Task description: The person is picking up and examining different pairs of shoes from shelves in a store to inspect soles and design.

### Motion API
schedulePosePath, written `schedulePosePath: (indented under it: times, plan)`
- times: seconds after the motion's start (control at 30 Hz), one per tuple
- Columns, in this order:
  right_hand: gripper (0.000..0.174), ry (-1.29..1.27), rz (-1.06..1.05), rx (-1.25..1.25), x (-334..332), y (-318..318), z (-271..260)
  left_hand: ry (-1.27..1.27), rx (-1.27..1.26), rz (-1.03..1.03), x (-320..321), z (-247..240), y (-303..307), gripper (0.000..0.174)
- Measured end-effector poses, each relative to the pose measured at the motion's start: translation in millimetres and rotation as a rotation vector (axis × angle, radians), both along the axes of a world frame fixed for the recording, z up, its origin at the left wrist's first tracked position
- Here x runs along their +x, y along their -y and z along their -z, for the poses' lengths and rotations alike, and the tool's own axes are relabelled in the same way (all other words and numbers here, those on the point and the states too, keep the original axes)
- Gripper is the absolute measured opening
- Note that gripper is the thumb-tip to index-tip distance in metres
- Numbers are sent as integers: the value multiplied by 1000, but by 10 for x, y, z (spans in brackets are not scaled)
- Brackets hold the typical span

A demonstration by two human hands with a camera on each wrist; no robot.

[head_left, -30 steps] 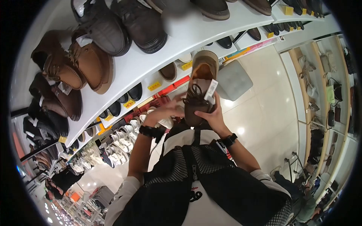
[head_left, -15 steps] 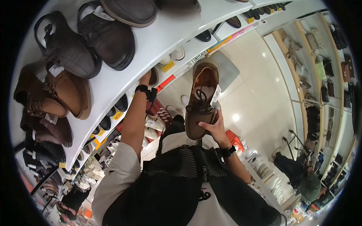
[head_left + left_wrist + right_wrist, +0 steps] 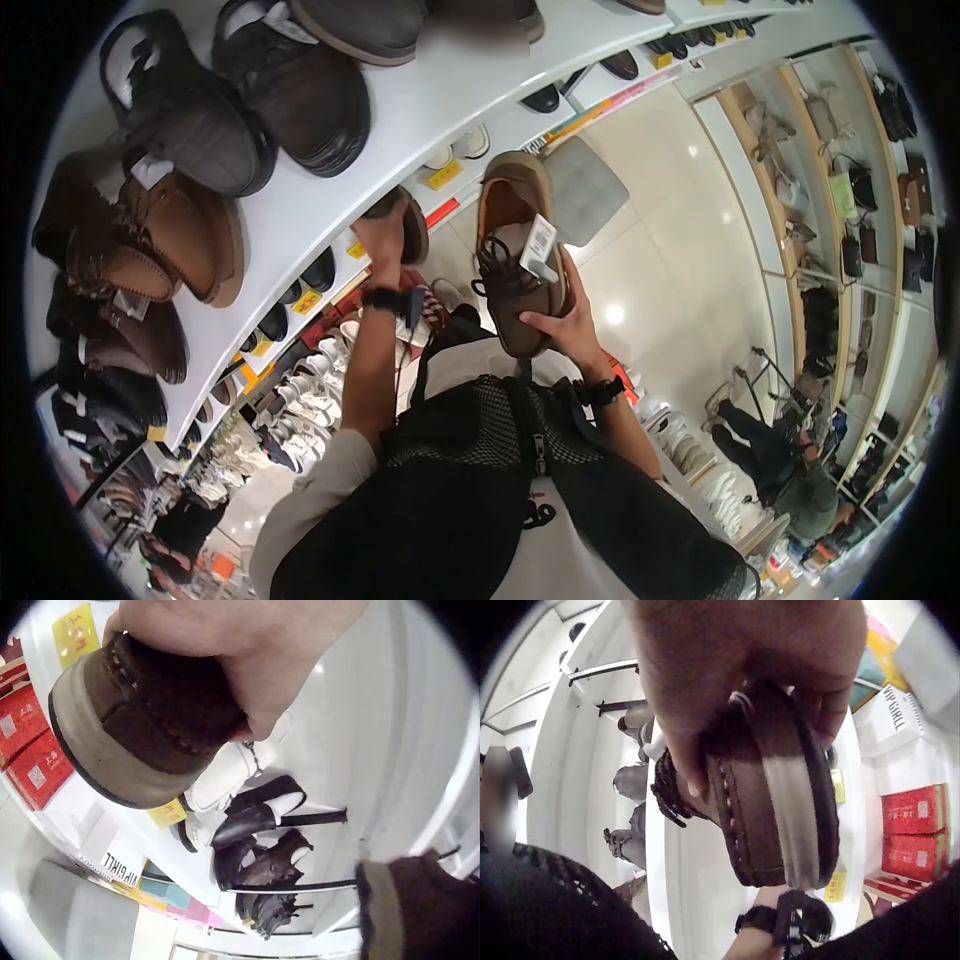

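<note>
White shop shelves (image 3: 430,95), glossy floor (image 3: 680,250) — left grip (image 3: 383,238) holds dark loafer (image 3: 416,228), right grip (image 3: 570,330) holds tagged brown shoe (image 3: 508,300).

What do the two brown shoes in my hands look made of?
The brown lace-up shoe with white tag: matte leather or suede-like upper, stitched seam, pale smooth sole, probably rubber. The dark brown shoe by white shelf: napped, suede-looking upper, moccasin stitching, thick beige sole, likely rubber.

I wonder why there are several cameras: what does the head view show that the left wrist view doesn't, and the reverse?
Only the head view: the right hand holding a lace-up shoe with a white tag. Only the left wrist view: the toe stitching and pale sole of the second shoe, close up. Both: the left hand gripping that second shoe.
</note>
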State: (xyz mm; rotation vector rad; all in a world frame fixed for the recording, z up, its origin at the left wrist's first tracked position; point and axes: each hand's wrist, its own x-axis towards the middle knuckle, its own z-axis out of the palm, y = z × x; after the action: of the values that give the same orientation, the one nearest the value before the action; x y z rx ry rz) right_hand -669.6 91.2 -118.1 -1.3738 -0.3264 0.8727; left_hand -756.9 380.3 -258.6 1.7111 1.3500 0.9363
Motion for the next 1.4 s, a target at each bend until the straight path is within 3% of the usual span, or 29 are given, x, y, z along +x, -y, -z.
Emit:
schedulePosePath:
  times: [0.07,0.1,0.23,0.33,0.4,0.47,0.5,0.6,0.8,0.87,0.97,1.0,1.07,1.2,1.27,1.37,1.4]
  plan:
    - [97,-71,-104,-6,85,-140,66,133,-152,6,-355,83,235,89]
    - [92,-38,-157,9,121,-228,153,189,-197,-21,-421,-293,439,88]
    - [85,-203,-302,17,144,-682,521,326,-240,-27,-910,-577,731,81]
    - [86,-250,-400,91,158,-1161,963,149,-228,-140,-1244,-588,864,80]
    - [90,-279,-487,44,179,-1475,1044,206,-247,-168,-1416,-600,988,80]
    - [90,-251,-495,50,148,-1780,1227,45,-174,-261,-1569,-541,1132,80]
    - [91,-236,-496,37,138,-1923,1395,194,-214,-257,-1655,-467,1183,77]
    - [92,-284,-479,59,149,-2232,1635,263,-281,-286,-1839,-478,1345,73]
    - [69,-382,-476,-14,268,-2719,2165,323,-313,-312,-1999,-548,1607,64]
    - [60,-398,-500,-27,225,-2774,1960,355,-351,-341,-2043,-487,1714,64]
    - [45,-342,-423,-116,200,-2928,2006,311,-357,-383,-1978,-560,1804,66]
    - [45,-345,-429,-115,255,-3015,2314,314,-364,-395,-1975,-560,1823,66]
    - [47,9,-419,-157,354,-3160,2964,316,-384,-398,-1996,-603,1826,67]
    - [45,3,-425,-224,372,-3156,2908,335,-416,-271,-2101,-657,1715,68]
    - [42,239,-367,-211,352,-3188,2936,359,-423,-231,-2099,-701,1641,68]
    - [54,234,-378,-260,208,-2913,1952,377,-431,-203,-2077,-732,1522,66]
    - [54,243,-370,-255,231,-2821,1976,385,-427,-194,-2039,-715,1485,66]
